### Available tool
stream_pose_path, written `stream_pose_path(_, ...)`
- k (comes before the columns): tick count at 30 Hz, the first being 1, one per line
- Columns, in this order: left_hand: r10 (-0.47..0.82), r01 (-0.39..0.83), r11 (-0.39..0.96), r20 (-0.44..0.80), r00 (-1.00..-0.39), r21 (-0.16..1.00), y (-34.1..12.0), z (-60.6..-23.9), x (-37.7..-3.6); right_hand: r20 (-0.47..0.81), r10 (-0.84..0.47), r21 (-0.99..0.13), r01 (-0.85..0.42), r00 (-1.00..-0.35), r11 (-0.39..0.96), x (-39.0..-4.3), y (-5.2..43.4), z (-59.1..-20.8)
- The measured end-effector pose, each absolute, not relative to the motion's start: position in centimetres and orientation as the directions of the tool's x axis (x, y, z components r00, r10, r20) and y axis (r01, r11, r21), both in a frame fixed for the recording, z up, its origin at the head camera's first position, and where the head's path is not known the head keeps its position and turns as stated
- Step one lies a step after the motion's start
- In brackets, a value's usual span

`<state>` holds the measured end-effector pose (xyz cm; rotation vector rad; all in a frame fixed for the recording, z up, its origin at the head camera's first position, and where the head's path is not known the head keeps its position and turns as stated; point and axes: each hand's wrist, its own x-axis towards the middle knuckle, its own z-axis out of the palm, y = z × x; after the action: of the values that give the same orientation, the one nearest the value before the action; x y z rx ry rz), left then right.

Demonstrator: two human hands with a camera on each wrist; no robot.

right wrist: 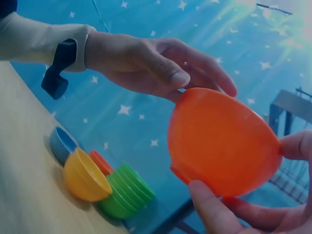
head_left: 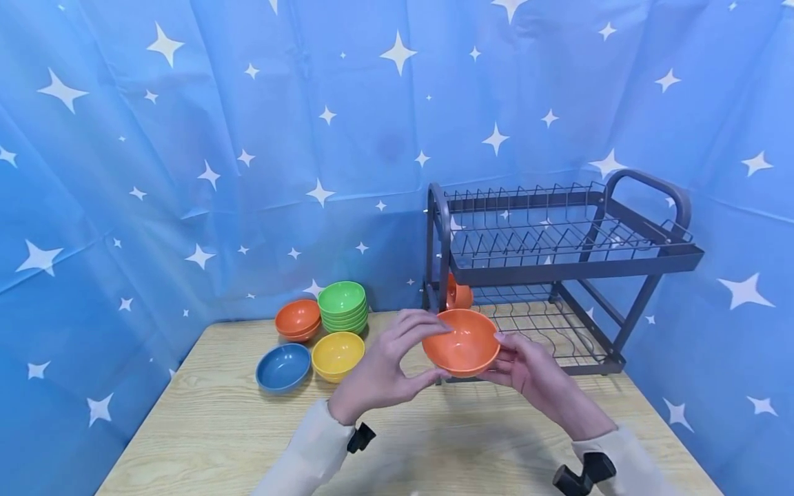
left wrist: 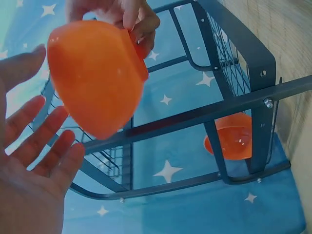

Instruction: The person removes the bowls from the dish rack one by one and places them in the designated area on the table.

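An orange bowl is held up over the table, in front of the dish rack, its inside showing in the head view. My right hand grips it at the right side, with the thumb at the rim and fingers beneath, as the right wrist view also shows. At its left side is my left hand. In the left wrist view the left hand has its fingers spread, close beside the bowl and not curled round it; whether a fingertip touches it I cannot tell.
The two-tier dark dish rack stands at the back right, with another orange bowl on its lower tier. Left of it are stacked green bowls, stacked orange bowls, a yellow bowl and a blue bowl.
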<state>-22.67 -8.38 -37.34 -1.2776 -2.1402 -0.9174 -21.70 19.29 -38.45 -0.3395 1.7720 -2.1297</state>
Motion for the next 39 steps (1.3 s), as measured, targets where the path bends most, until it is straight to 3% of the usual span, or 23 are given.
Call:
stream_pose_path(8, 0.675, 0.934, 0.333, 0.658, -0.334, 0.133, -8.8, -37.2, -20.9, -0.029, -0.522, -0.969, 0.152, -0.852, -0.194, -21.2, 18.3, -38.8)
stream_pose_path(15, 0.696, 0.949, 0.308, 0.662, -0.278, 0.075, -9.3, -37.3, -20.4, -0.059, -0.514, -0.966, 0.179, -0.856, -0.187, -21.0, 17.9, -38.9)
stream_pose_path(25, 0.673, 0.955, 0.288, 0.696, -0.251, 0.066, -10.3, -37.6, -20.2, -0.069, -0.493, -0.98, 0.153, -0.867, -0.131, -21.1, 17.0, -38.6)
stream_pose_path(32, 0.642, 0.941, 0.327, 0.711, -0.287, 0.085, -11.6, -37.3, -20.5, -0.037, -0.334, -0.994, 0.0, -0.942, 0.11, -21.7, 15.8, -37.5)
stream_pose_path(39, 0.597, 0.917, 0.381, 0.726, -0.341, 0.117, -13.6, -36.9, -21.2, 0.178, -0.179, -0.891, -0.236, -0.968, 0.389, -23.0, 15.1, -36.4)
